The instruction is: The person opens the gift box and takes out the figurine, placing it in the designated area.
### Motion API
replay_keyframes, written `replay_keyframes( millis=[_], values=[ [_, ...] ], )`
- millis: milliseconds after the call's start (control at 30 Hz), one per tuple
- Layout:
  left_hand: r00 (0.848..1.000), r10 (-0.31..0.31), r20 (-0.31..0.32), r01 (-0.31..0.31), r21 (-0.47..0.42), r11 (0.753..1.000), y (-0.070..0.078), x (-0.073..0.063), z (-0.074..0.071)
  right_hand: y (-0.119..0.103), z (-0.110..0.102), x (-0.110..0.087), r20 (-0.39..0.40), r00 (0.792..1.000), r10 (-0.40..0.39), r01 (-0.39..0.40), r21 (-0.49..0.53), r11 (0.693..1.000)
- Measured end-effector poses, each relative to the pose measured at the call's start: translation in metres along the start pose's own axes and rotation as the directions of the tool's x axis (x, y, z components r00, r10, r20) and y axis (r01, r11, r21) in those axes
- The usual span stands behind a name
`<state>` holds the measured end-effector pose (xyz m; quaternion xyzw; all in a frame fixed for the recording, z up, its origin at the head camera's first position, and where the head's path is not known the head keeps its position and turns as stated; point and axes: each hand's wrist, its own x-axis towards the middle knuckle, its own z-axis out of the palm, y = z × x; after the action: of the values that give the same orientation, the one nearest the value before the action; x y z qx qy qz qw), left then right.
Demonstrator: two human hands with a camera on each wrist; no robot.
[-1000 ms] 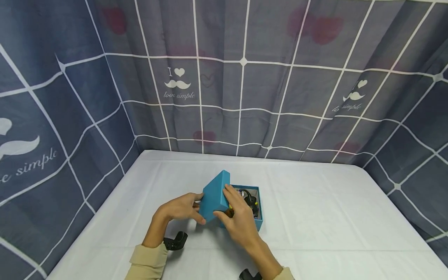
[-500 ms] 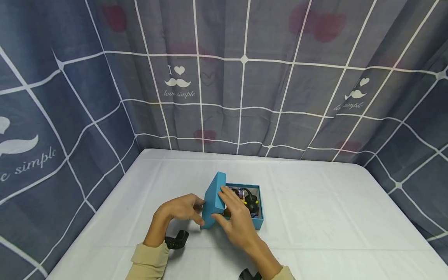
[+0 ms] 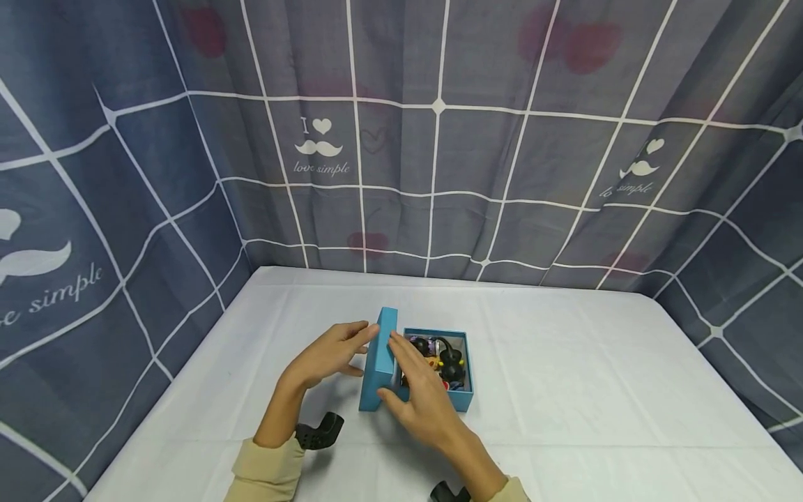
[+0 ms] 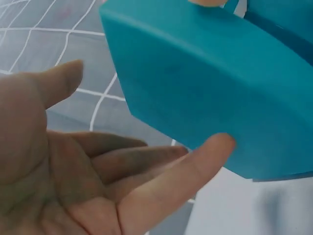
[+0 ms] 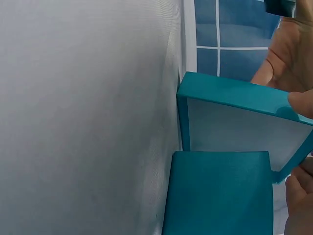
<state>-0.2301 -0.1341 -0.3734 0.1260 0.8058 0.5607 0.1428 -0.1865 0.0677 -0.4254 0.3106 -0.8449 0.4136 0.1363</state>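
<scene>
A blue box lid (image 3: 379,362) stands on edge on the table, tilted slightly, against the left side of the matching open box (image 3: 463,402). My right hand (image 3: 433,404) holds the lid, thumb on the near end and fingers towards the far end. To the lid's left is my left hand (image 3: 326,355), its fingers spread and fairly straight; in the left wrist view one fingertip (image 4: 222,142) lies at the lid's outer face. The lid's pale inside (image 5: 239,129) faces the box in the right wrist view. Small mixed items fill the box, including a black rounded one (image 3: 450,366).
A white cloth covers the table (image 3: 564,390). Grey-blue checked curtains (image 3: 401,153) hang behind it and at both sides. Black wrist-worn devices sit at the left wrist (image 3: 320,432) and the right wrist (image 3: 448,492).
The lid has moved left, down to the table, and turned more upright, uncovering more of the box. My left hand has loosened from the lid's lower part and shifted up, fingers straightened.
</scene>
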Motion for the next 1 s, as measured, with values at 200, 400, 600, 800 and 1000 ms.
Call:
replay_keyframes(
  millis=[200,400,600,800,1000],
  values=[
    [1.000,-0.025,0.014,0.023,0.101,0.995,0.003,0.001,0.008,-0.002,0.000,-0.001,0.003,0.999,0.042,-0.042,0.061,0.997],
    [0.997,0.031,0.070,-0.038,0.102,0.994,0.006,-0.003,0.009,-0.005,-0.001,-0.001,-0.042,0.996,0.077,-0.071,0.121,0.990],
    [0.998,0.055,0.040,-0.062,0.202,0.977,0.012,-0.008,0.002,-0.003,-0.003,0.001,-0.163,0.983,0.083,-0.068,0.097,0.993],
    [0.995,0.101,0.025,-0.103,0.335,0.937,0.014,-0.011,-0.005,0.001,-0.009,0.002,-0.233,0.966,0.111,-0.096,0.076,0.993],
    [0.994,0.103,0.035,-0.108,0.297,0.949,0.011,-0.015,-0.018,0.009,-0.014,0.002,-0.289,0.953,0.095,-0.086,0.042,0.995]
  ],
)
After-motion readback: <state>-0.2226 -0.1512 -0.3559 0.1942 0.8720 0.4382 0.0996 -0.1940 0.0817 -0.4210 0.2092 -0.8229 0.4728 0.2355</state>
